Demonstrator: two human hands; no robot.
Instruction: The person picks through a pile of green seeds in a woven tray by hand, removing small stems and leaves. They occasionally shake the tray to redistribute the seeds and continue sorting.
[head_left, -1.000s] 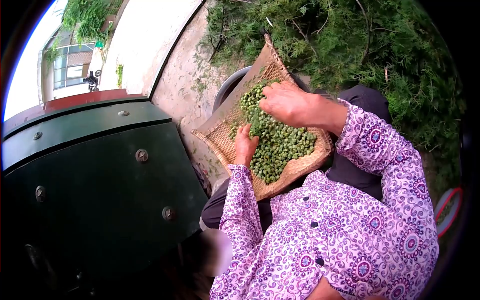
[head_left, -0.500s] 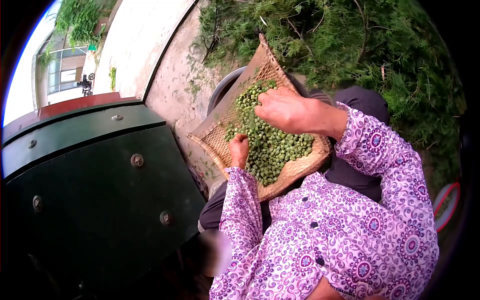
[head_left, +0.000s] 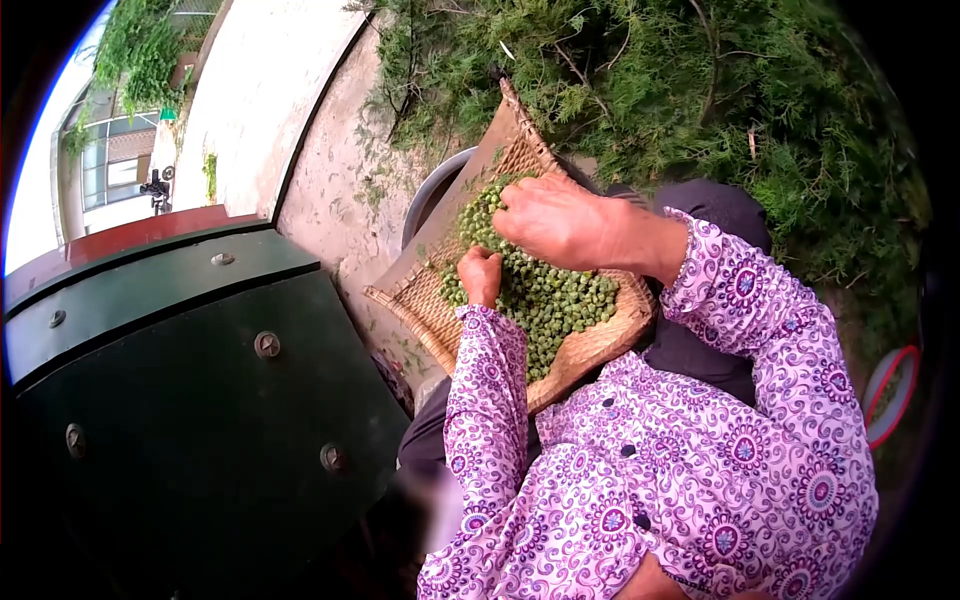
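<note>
A woven winnowing basket [head_left: 412,308] rests across the lap, heaped with small green knobbly cones [head_left: 562,308]. Over the left part of the heap, my left hand [head_left: 480,273] is closed, thumb against curled fingers. Above the heap's far side, my right hand [head_left: 560,222] is closed too, the back of the hand toward me and the fingertips turned down out of sight. The two hands are close together but apart. Anything pinched in either one is hidden or too small to make out.
Beyond the basket lies a metal basin [head_left: 428,192], partly covered by it. Leafy conifer branches [head_left: 790,120] spread along the far right. A dark green metal panel [head_left: 190,370] with round studs stands close on the left. A red-rimmed object [head_left: 890,395] is at the right edge.
My left hand has moved up closer to my right hand, and both stay closed over the cones. The whole view has shifted slightly.
</note>
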